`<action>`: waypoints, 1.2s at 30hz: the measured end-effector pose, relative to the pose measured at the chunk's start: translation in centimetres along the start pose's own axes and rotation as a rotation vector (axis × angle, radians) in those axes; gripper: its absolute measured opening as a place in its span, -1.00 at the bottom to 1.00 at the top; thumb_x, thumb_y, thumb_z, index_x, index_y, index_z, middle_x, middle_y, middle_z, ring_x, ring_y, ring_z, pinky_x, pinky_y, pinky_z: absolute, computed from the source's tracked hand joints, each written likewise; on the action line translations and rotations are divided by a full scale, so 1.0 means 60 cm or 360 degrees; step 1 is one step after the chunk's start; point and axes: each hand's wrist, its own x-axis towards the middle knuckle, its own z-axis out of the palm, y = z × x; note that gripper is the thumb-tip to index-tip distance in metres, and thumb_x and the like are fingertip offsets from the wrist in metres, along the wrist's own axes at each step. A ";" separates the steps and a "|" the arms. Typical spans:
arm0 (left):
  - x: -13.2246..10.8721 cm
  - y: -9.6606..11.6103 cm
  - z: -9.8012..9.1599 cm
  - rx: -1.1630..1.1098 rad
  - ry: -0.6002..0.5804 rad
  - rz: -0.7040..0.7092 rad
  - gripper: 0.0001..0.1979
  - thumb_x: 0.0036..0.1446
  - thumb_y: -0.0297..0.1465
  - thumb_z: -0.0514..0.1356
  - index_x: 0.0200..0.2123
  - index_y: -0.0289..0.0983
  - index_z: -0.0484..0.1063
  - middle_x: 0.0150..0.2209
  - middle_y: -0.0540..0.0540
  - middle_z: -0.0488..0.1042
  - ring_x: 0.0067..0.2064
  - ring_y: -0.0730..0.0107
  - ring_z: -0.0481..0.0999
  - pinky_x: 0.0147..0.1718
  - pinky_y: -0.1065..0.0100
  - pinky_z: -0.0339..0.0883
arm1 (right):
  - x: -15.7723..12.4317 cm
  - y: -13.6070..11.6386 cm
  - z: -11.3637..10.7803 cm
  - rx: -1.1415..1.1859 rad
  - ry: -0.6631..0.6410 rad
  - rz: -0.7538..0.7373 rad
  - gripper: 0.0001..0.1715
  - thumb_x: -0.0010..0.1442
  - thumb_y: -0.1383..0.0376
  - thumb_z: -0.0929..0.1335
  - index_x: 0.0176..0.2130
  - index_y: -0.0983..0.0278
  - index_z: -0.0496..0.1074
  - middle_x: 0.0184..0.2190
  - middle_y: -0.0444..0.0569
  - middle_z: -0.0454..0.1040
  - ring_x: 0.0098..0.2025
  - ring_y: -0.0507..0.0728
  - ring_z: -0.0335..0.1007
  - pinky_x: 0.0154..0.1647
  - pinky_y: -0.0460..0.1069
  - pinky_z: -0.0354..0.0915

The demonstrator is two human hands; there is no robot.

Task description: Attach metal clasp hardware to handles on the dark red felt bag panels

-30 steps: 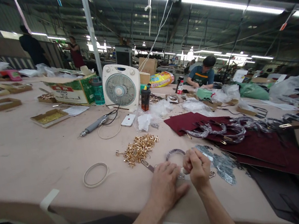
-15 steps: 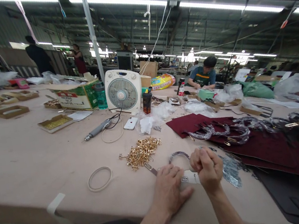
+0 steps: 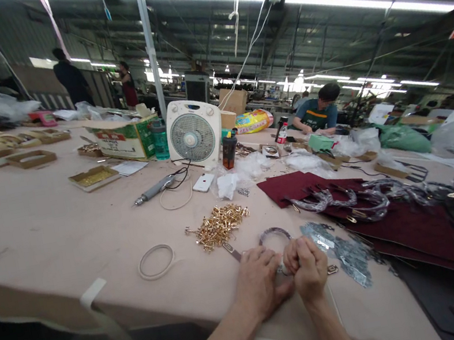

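Observation:
My left hand lies palm down on the table, its fingers pressing on a wrapped bag handle with a metal end piece. Touching it on the right, my right hand is curled into a fist around something small that I cannot make out. A heap of gold metal fittings sits just beyond my left hand. Several small clear packets lie to the right of my right hand.
Dark red panels with wrapped handles spread right. A white ring, a power screwdriver, phone, fan, bottle and cartons sit further off. A person works at the far side.
The view has shifted a little. My right fist has dropped from slightly raised down against my left hand at the handle. My left hand stays flat.

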 end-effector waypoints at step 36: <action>0.000 -0.003 0.009 0.0012 -0.0004 0.0016 -0.67 0.34 -0.17 0.21 0.12 -0.08 0.48 0.05 -0.10 0.54 0.20 0.09 0.37 0.26 0.04 0.12 | -0.037 0.051 -0.011 -0.0591 -0.0013 -0.0191 -0.54 0.46 0.18 0.26 -0.49 0.18 0.18 -0.62 -0.23 0.18 -0.60 0.03 0.12 -0.55 -0.02 0.09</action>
